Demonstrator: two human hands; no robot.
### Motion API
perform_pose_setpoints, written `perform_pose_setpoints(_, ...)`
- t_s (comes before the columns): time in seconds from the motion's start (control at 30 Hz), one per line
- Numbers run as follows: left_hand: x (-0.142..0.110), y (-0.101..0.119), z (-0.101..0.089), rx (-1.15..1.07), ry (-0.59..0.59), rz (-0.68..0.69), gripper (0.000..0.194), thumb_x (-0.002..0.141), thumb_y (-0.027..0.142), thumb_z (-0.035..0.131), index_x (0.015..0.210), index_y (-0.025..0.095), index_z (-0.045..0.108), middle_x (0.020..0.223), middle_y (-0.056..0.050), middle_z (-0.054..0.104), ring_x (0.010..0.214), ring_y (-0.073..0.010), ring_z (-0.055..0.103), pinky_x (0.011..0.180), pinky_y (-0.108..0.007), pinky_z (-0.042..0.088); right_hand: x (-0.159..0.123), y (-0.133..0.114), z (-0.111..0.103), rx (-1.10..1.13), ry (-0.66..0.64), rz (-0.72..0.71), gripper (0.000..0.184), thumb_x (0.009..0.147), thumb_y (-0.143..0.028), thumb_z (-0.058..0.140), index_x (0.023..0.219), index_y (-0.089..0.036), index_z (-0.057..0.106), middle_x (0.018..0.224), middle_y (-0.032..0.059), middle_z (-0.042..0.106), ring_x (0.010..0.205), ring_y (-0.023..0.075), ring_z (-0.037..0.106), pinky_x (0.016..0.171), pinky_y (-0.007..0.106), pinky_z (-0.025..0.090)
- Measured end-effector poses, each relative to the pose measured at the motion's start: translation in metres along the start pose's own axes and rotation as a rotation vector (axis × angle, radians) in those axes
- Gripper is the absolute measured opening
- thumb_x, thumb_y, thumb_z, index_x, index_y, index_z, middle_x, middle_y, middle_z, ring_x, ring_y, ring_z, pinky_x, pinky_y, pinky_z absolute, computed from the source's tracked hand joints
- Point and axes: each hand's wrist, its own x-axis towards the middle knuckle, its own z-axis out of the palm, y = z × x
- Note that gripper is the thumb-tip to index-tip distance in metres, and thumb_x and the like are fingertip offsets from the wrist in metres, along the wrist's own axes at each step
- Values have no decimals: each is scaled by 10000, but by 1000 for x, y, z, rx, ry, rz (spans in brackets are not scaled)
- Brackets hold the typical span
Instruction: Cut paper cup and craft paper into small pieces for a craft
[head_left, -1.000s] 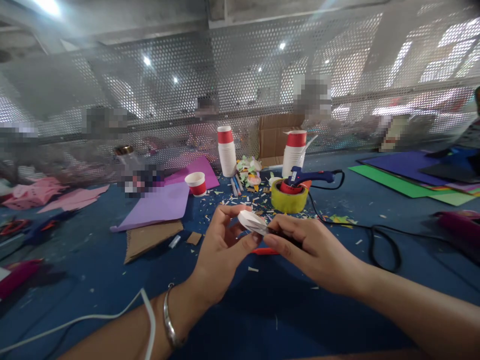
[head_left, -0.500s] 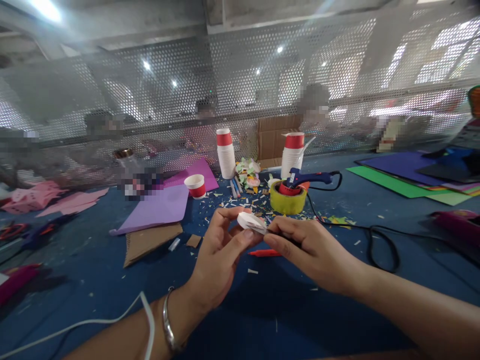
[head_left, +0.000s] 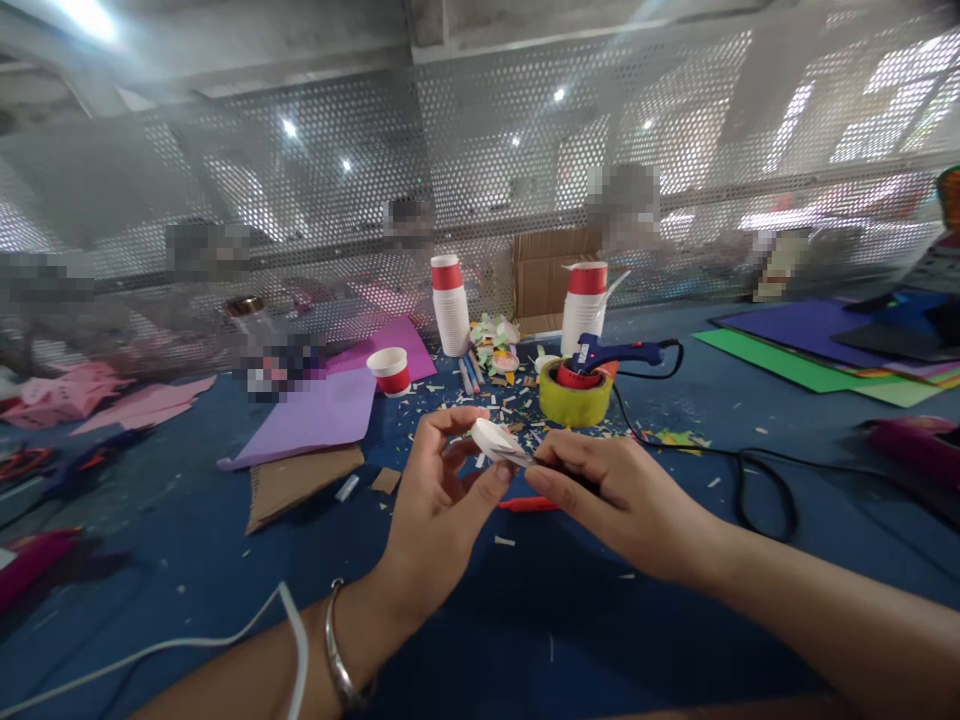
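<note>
My left hand [head_left: 442,500] pinches a small white paper disc with a raised rim, like a cup bottom [head_left: 495,440], between thumb and fingers, tilted above the table. My right hand [head_left: 619,490] is closed around a dark slim tool that looks like a craft knife [head_left: 531,461]. Its thin tip meets the near right edge of the disc, and most of its handle is hidden in my fingers. Below the hands a red pen [head_left: 529,504] lies on the blue tabletop [head_left: 480,640], among white paper scraps.
A blue glue gun [head_left: 619,353] rests on a yellow tape roll [head_left: 574,400]; its black cord runs right. Behind stand paper cup stacks [head_left: 451,325] [head_left: 583,320]. A single cup [head_left: 389,372], purple paper [head_left: 315,410] and cardboard [head_left: 300,485] lie left. A white cable [head_left: 187,633] crosses my left forearm.
The disc tips slightly in my left fingers while the tool tip stays at its edge. My left thumb shifts a little. Both hands otherwise keep their places.
</note>
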Motion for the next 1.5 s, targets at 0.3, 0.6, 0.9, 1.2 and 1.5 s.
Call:
perform_pose_setpoints(0.3, -2, 2, 1, 19, 22, -23, 349, 799, 269, 771, 1050, 233, 531, 1062, -32, 624, 985, -171, 603, 795, -284, 546, -2, 0, 1, 5, 24, -8, 349, 972, -418, 462, 696, -205, 469, 586, -48, 430, 516, 94, 367, 487, 254, 295)
perform_pose_setpoints(0.6, -3, 2, 3, -2, 50, -14, 352, 787, 242, 782, 1029, 229, 527, 1020, -20, 625, 987, -166, 614, 819, -293, 546, -2, 2, 4, 8, 37, -32, 350, 984, -406, 454, 697, -206, 462, 603, -45, 424, 536, 99, 372, 507, 260, 305)
perform_pose_setpoints(0.9, 0, 0, -3, -94, 93, -108, 350, 815, 286, 759, 1108, 218, 579, 1117, -27, 639, 1015, -154, 596, 910, -297, 480, -4, 3, 5, -9, 58, -44, 336, 984, -381, 468, 699, -204, 449, 601, -56, 407, 534, 91, 353, 507, 254, 294)
perform_pose_setpoints(1.2, -2, -2, 1, -111, 88, -92, 320, 806, 225, 779, 1032, 228, 553, 1072, 6, 647, 992, -120, 609, 866, -244, 503, -3, 2, 3, -11, 56, -46, 318, 973, -383, 474, 715, -198, 472, 594, -57, 412, 522, 87, 355, 496, 251, 298)
perform_pose_setpoints(1.5, -2, 0, 0, -59, 91, -29, 369, 778, 227, 799, 1018, 217, 518, 1071, -4, 606, 967, -121, 595, 840, -250, 521, -2, 2, 1, -14, 43, -58, 319, 970, -386, 473, 717, -194, 491, 590, -52, 419, 519, 90, 365, 491, 254, 299)
